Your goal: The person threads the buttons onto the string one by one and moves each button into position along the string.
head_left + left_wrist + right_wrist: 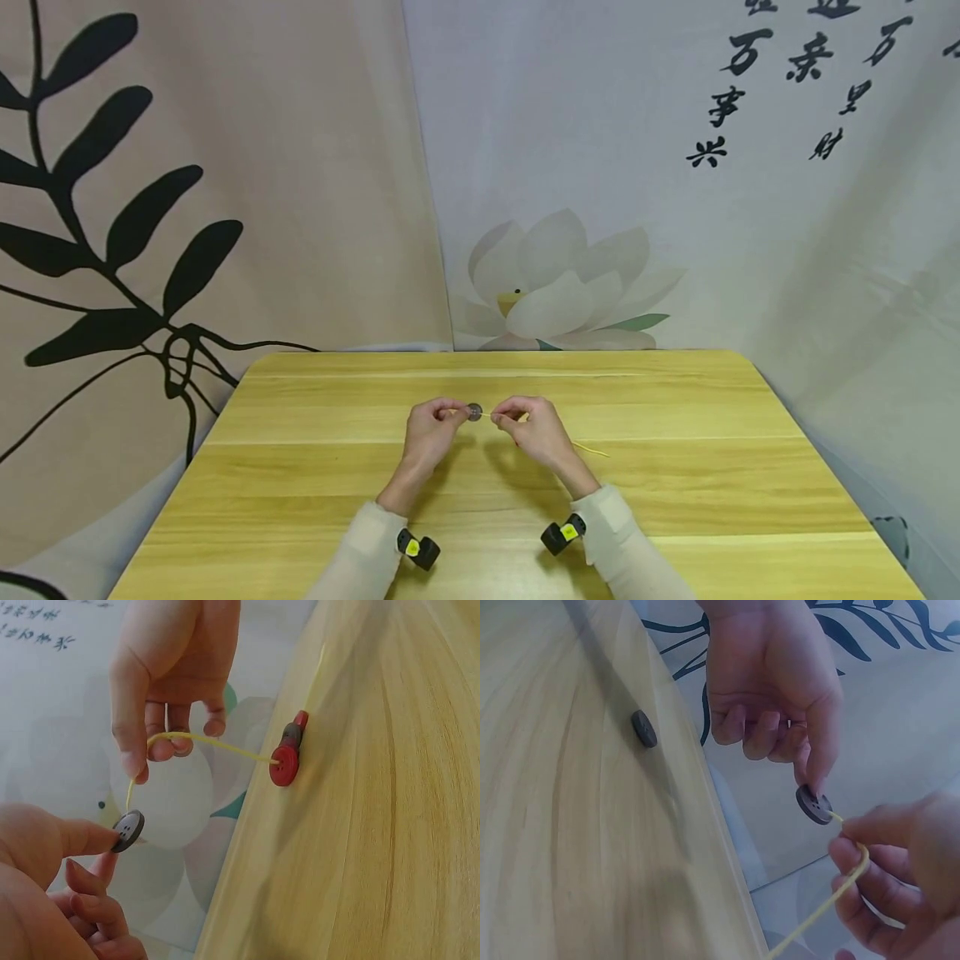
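Observation:
Between finger and thumb, my left hand [433,433] pinches a dark four-hole button [129,831] by its edge. My right hand [536,429] pinches a yellow cord [202,739] close to the button, and the cord's tip reaches the button's face at the holes. Whether it has gone through cannot be made out. From the right fingers the cord runs back to a red button [283,766] on the table, with a dark button [292,735] and another red piece [301,720] behind it. In the head view the hands hide these.
Another dark button [643,729] is on the wooden table [300,500] in the right wrist view. The cord's tail [592,450] lies to the right of my right wrist. Printed curtains [300,167] hang behind the table's far edge.

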The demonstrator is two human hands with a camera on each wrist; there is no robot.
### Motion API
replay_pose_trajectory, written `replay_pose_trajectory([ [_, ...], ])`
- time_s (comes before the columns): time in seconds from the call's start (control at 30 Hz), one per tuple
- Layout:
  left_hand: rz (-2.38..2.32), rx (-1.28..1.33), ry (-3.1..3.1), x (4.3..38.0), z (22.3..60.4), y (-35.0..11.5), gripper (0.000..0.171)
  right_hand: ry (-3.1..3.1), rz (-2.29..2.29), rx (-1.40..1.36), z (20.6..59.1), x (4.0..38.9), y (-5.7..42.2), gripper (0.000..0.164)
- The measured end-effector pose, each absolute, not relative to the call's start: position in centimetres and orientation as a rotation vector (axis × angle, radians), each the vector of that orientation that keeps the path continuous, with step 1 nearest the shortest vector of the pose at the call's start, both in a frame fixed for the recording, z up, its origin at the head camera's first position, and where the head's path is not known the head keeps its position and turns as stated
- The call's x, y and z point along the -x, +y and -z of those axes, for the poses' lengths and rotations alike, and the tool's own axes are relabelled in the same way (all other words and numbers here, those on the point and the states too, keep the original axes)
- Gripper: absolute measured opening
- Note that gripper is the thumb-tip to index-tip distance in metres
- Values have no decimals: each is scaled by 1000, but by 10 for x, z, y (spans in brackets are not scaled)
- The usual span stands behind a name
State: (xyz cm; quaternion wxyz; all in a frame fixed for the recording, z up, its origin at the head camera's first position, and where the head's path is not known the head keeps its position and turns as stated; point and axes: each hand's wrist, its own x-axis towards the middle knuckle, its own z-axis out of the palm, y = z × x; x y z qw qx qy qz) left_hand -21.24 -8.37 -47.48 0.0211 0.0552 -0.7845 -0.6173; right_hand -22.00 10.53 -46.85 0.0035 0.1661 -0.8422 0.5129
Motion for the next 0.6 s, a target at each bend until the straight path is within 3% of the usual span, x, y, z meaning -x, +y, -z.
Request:
replay_pose_trajectory([
  [0.6, 1893, -216, -2416, 210, 475, -74, 8, -2613, -1451, -497, 473, 222, 102, 5],
])
